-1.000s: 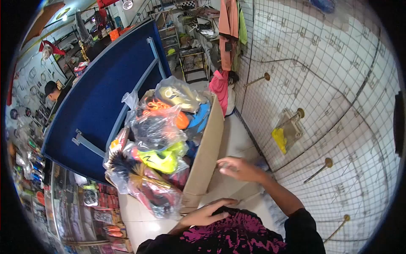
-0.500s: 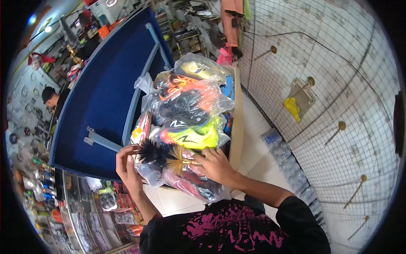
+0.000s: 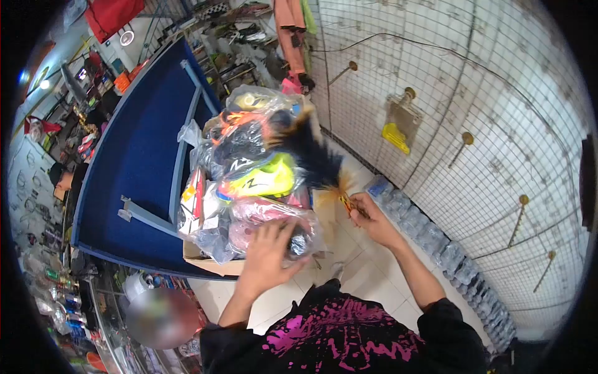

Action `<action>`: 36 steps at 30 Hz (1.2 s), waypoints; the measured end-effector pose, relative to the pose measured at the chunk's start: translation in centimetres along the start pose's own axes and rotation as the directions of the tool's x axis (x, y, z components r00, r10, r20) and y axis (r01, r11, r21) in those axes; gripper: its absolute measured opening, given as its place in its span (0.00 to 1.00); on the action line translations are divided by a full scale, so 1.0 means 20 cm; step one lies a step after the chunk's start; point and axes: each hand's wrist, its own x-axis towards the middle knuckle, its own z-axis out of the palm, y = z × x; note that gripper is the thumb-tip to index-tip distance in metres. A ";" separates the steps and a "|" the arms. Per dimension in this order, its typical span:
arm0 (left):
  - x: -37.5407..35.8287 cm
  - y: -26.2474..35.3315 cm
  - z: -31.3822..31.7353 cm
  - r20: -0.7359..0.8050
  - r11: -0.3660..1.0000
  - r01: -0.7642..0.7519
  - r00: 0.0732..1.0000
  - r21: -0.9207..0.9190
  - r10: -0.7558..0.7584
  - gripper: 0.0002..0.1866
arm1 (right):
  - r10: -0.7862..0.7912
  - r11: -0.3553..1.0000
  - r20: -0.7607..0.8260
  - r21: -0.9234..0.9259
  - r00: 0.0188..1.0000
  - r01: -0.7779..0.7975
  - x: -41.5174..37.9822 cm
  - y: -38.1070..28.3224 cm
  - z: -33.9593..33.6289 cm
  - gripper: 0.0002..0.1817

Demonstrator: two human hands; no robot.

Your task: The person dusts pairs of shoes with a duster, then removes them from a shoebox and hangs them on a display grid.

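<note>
My right hand (image 3: 369, 219) is closed around the handle of a feather duster (image 3: 313, 156), to the right of a cardboard box (image 3: 215, 267). The duster's dark feathers, tan at the base and tip, slant up and left over the box's right side and are smeared by motion. On the near end of the pile, my left hand (image 3: 268, 252) lies with fingers spread on a reddish item in a clear plastic bag (image 3: 252, 212). Beyond it are a bagged neon-yellow shoe (image 3: 265, 179) and a bagged dark shoe with orange laces (image 3: 246, 140).
A blue panel (image 3: 134, 181) with grey metal legs leans along the box's left side. To the right, a wire-grid wall (image 3: 473, 81) carries protruding hooks, with a row of plastic-wrapped items (image 3: 430, 243) at its foot. Another person (image 3: 64, 179) is at the far left.
My right hand has swung the duster right and up from the near end of the pile. My left hand has moved from beside the feathers onto the near bag. The view has shifted.
</note>
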 end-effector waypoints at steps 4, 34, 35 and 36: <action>0.05 0.17 0.44 0.071 0.884 -0.066 0.997 0.462 0.038 0.39 | 0.076 0.988 -0.165 0.145 0.983 -0.051 -0.27 0.16 0.06 0.14; 0.01 -0.09 -0.34 -0.172 0.674 -0.105 0.984 -0.731 -0.034 0.13 | -0.218 0.950 -0.281 0.160 0.935 0.269 -0.48 -0.40 0.15 0.22; 0.05 -0.03 -0.31 -0.131 0.651 -0.143 0.989 -0.745 0.067 0.14 | -0.237 0.947 -0.262 0.151 0.936 0.283 -0.55 -0.47 0.11 0.26; 0.08 0.05 -0.27 -0.044 0.599 -0.115 0.990 -0.793 0.132 0.14 | -0.279 0.947 -0.263 0.082 0.924 0.310 -0.61 -0.52 0.09 0.15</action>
